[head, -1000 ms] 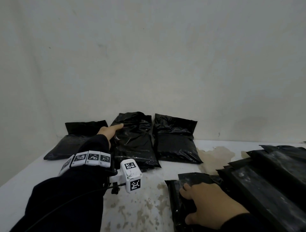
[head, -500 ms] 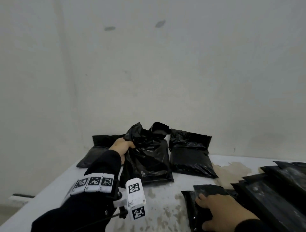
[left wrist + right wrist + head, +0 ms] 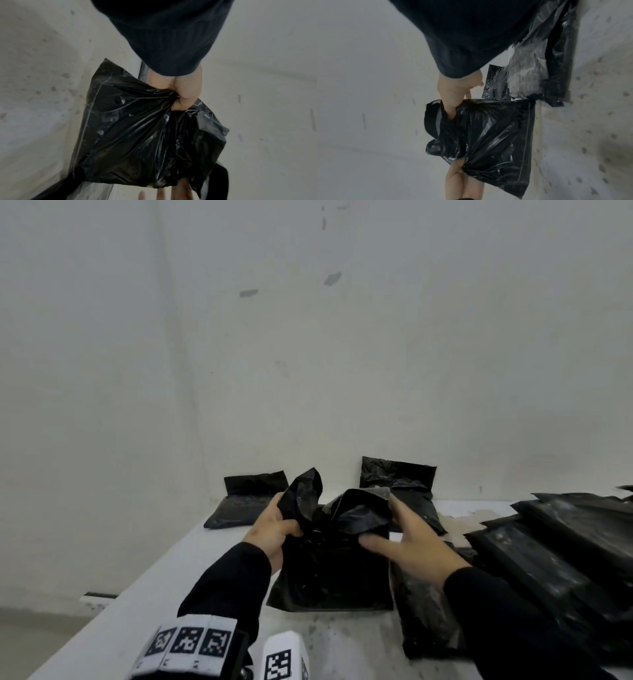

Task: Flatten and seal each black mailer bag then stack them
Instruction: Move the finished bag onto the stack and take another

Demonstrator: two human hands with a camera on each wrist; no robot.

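a person's left hand point(image 3: 274, 525) grips the bunched open end of a black mailer bag point(image 3: 329, 570), fingers curled tight around the gathered plastic, while the right hand point(image 3: 407, 539) meets the opposite side of the crumpled mouth, thumb stretched across the front and fingers tucked behind the flap. the filled bag stands tilted at the middle of the white counter point(image 3: 164, 587), its lower edge touching the surface and its top raised toward the wall. a stack of finished bags point(image 3: 555, 563) lies at the right; two more bags, a left one point(image 3: 246, 501) and a right one point(image 3: 400, 484), wait against the wall. the step in hand appears to be laying this bag down to flatten it. done well, that likely means easing the left hand's bunch open, drawing the two corners of the mouth apart until the flap lies smooth, pressing air out from the closed end toward the opening, then folding the flap squarely so no wrinkle is trapped in the seal.
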